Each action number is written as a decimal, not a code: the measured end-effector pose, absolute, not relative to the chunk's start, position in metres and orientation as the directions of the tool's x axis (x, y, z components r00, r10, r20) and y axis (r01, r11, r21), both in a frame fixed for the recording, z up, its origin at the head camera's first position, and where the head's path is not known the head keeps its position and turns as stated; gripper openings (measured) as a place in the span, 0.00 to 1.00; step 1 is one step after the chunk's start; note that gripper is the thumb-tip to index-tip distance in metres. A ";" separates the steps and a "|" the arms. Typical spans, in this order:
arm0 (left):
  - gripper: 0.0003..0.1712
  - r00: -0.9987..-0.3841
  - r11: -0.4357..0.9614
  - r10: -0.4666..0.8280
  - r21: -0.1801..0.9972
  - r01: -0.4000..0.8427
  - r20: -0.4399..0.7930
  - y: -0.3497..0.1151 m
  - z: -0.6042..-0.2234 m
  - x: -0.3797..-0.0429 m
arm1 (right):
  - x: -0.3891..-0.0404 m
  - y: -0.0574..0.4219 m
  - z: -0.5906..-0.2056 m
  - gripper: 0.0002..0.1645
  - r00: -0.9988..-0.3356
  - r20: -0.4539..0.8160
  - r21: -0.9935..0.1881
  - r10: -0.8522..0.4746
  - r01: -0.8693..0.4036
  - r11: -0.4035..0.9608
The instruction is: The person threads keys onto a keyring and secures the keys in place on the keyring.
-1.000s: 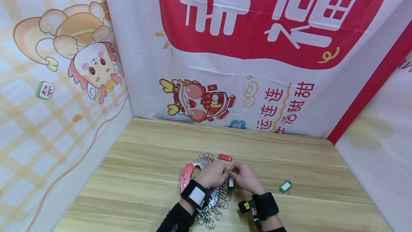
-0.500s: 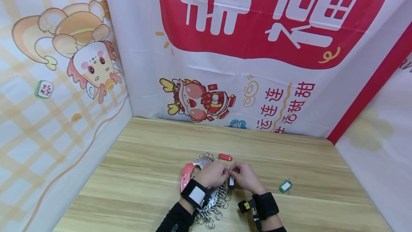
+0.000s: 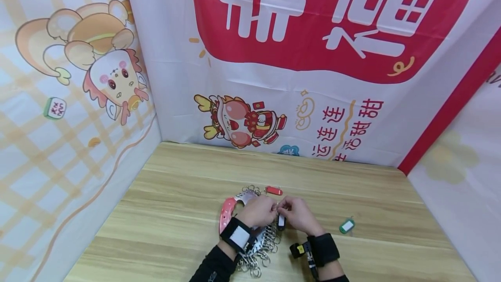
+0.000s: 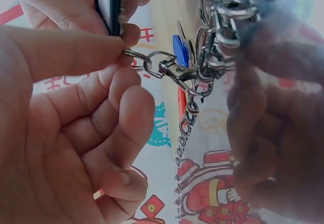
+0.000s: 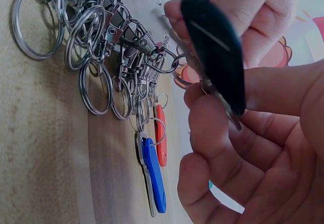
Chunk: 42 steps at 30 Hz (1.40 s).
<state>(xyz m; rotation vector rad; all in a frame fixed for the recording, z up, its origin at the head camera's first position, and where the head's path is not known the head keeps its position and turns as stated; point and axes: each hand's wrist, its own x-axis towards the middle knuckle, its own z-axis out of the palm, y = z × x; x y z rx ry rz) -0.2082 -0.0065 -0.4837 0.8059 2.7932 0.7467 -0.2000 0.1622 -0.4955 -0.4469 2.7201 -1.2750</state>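
My left hand point(image 3: 256, 211) lies across a metal plate with a pink-red handle point(image 3: 226, 216), its edge hung with several clasps and split rings point(image 5: 96, 90). In the left wrist view, the thumb and a finger of that hand pinch a split ring point(image 4: 134, 55), linked to a swivel clasp point(image 4: 177, 71) at the plate. Close on its right, my right hand point(image 3: 298, 216) pinches a black key tag point(image 3: 281, 222) with a white label. The right wrist view shows the tag edge-on, with a metal key point(image 5: 230, 115) beside it, partly hidden by the fingers.
A red key tag point(image 3: 274, 190) lies just behind the hands, on the plate's far side. A blue key tag point(image 5: 155, 176) with a key hangs from the rings near it. Off to the right, a green key tag point(image 3: 347, 226) lies on the wooden table point(image 3: 391, 212). Printed cloth walls point(image 3: 176, 77) enclose the table.
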 end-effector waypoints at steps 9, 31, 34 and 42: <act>0.17 -0.837 0.730 0.547 0.491 0.476 -0.001 -0.007 -0.485 -0.209 | -0.200 0.163 -0.498 0.04 -0.961 0.034 -0.779 -0.275 -0.198 0.595; 0.16 -0.840 0.739 0.543 0.483 0.470 -0.013 -0.007 -0.484 -0.210 | -0.199 0.163 -0.492 0.05 -0.950 0.018 -0.779 -0.311 -0.209 0.592; 0.17 -0.841 0.738 0.540 0.492 0.462 -0.021 -0.007 -0.485 -0.210 | -0.199 0.163 -0.493 0.05 -0.945 0.024 -0.781 -0.328 -0.222 0.583; 0.18 -0.844 0.736 0.537 0.495 0.461 -0.014 -0.006 -0.486 -0.211 | -0.200 0.165 -0.494 0.04 -0.938 0.012 -0.783 -0.347 -0.225 0.579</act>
